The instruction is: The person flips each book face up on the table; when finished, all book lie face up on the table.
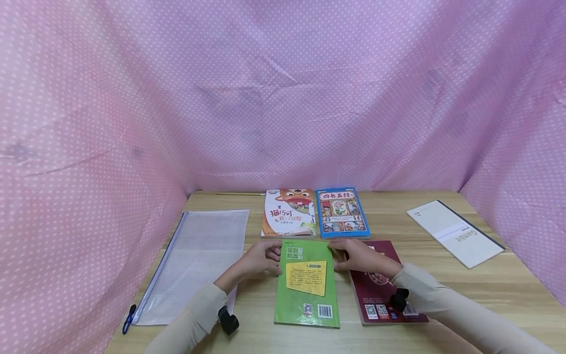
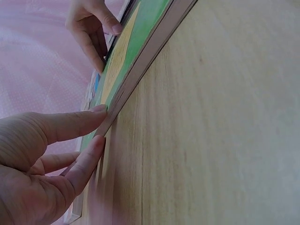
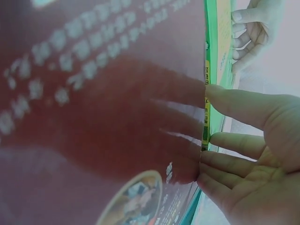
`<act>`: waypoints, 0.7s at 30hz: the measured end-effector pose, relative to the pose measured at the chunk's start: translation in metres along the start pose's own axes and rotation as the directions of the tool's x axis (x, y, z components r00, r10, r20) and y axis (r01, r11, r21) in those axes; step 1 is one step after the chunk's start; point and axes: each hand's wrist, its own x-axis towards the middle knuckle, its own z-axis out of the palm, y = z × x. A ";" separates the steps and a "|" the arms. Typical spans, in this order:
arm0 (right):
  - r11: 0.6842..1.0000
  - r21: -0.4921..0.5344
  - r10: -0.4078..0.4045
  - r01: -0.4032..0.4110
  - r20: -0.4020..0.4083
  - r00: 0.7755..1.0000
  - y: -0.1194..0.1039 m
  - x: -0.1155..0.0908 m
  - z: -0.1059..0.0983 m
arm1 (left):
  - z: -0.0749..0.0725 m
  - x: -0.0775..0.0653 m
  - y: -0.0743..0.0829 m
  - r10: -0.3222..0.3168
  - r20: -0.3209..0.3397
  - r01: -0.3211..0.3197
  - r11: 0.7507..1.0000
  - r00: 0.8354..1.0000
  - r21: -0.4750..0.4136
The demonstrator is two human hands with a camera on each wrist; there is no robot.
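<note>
A green book [image 1: 308, 309] with a yellow text panel lies face down in front of me, between my two hands. At its left edge my left hand [image 1: 260, 258] pinches the side with thumb and index finger; the left wrist view shows the thumb [image 2: 93, 117] at the upper edge. My right hand [image 1: 360, 255] reaches over a dark red book [image 1: 389, 307] and touches the green book's right side near the top corner. In the right wrist view its thumb [image 3: 234, 103] and fairly straight fingers meet the spine [image 3: 206, 98].
Behind stand two flat-lying books: a white one with a cartoon cat [image 1: 287, 216] and a blue-bordered one [image 1: 342, 214]. A translucent zip pouch [image 1: 199, 255] with a blue pull lies left. A white notepad [image 1: 455, 233] lies right, a pencil [image 1: 240, 193] at the back edge.
</note>
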 end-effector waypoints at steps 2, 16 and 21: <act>1.000 0.020 0.005 -0.005 0.001 1.000 0.002 0.000 0.000 | 0.001 0.000 0.000 -0.007 -0.001 0.007 1.000 1.000 0.002; 0.996 0.081 -0.027 0.029 -0.023 0.999 0.002 -0.004 -0.007 | 0.002 0.003 -0.001 -0.028 -0.011 0.027 1.000 1.000 -0.013; 0.994 0.107 -0.025 0.030 -0.043 0.999 0.000 -0.007 -0.010 | 0.001 0.003 -0.002 -0.035 -0.010 0.035 0.999 0.999 -0.018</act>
